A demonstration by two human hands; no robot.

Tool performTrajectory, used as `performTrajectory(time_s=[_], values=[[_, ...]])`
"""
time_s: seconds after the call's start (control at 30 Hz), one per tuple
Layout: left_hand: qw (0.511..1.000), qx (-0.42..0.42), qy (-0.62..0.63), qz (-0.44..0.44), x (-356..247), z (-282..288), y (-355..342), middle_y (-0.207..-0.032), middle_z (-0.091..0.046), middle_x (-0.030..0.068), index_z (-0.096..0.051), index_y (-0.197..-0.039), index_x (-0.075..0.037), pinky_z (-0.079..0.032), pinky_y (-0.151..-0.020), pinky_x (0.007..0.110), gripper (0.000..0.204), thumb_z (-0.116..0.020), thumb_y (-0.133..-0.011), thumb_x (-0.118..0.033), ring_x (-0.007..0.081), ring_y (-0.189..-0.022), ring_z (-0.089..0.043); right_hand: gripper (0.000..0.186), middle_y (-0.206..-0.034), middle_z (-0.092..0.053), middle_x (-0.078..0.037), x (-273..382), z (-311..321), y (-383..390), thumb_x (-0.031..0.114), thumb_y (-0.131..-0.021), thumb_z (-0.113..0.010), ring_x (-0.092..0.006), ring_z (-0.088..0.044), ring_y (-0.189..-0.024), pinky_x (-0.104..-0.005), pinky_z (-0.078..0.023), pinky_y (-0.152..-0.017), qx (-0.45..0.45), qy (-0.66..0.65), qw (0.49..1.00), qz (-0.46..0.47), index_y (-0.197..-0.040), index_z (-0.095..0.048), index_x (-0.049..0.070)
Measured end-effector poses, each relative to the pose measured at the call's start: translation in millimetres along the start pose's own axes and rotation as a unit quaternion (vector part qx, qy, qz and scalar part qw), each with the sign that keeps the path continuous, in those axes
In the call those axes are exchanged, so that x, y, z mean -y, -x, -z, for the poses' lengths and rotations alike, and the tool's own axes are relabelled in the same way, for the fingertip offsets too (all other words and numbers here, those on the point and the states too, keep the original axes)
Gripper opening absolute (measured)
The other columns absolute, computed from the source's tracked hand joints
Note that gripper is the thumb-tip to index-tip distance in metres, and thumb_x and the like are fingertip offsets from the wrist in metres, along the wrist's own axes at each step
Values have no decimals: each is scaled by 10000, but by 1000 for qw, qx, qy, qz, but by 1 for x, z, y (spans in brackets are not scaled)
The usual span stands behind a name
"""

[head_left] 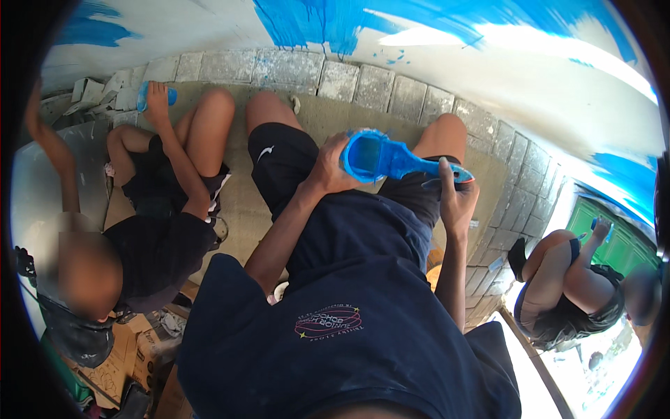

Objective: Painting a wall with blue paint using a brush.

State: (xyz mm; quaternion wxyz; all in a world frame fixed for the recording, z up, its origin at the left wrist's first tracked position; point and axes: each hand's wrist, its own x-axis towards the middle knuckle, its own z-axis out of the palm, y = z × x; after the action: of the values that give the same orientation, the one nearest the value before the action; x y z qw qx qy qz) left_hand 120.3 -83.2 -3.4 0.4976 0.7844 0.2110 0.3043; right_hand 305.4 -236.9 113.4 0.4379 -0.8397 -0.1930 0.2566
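Observation:
My left hand (331, 166) is closed around a small cup (354, 170) smeared with blue paint, its open top facing me. My right hand (458, 201) grips the handle of a paintbrush (413, 163), which is coated in blue along much of its length. The brush's head lies at the cup's right rim; whether the bristles dip inside is hard to make out. Both hands are above my lap, in front of my dark shorts (283, 157).
Ahead stands a white wall (209, 31) with patches of blue paint, above grey paving blocks (289, 68). On the left sits a person (157, 237) holding a blue cup (144, 96). Another person (569, 300) crouches at right near a green door (593, 223). Cardboard (115, 349) lies at lower left.

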Motion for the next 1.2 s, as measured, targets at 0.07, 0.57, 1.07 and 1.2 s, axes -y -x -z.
performTrajectory(time_s=[0.07, 0.57, 1.07, 1.2], values=[[1000, 7, 7, 0, -4, 0, -3, -1205, -637, 128, -560, -1269, -59, -460, -949, 420, 773, -900, -612, -284, 310, -1102, -613, 288, -691, -660, -18, 8, 2, 1, 253, -933, -683, -71, -584, -644, -236, -466, -608, 47, -29, 998, -16, -814, -702, -8], [995, 55, 61, 52, -27, 7, -39, -1214, -629, 150, -509, -1299, -32, -499, -969, 376, 853, -941, -594, -246, 253, -1129, -627, 252, -885, -727, -151, 73, 15, 15, 150, -849, -760, -193, -709, -804, -305, -539, -730, 120, 73, 980, 144, -1034, -694, -7], [992, -20, 121, 33, -58, 46, -114, -1164, -651, 127, -538, -1267, -18, -509, -953, 370, 860, -950, -561, -282, 224, -1064, -649, 345, -1038, -707, -145, 137, 36, -10, 126, -752, -819, -304, -707, -919, -368, -572, -758, 109, 139, 918, 355, -1065, -693, 55], [993, -38, 112, 10, -58, 54, -122, -1171, -650, 129, -535, -1272, -10, -503, -962, 376, 877, -953, -556, -295, 228, -1078, -643, 425, -1079, -704, -118, 140, 27, -16, 77, -693, -825, -292, -706, -920, -374, -576, -748, 91, 181, 866, 458, -1095, -686, 87]])
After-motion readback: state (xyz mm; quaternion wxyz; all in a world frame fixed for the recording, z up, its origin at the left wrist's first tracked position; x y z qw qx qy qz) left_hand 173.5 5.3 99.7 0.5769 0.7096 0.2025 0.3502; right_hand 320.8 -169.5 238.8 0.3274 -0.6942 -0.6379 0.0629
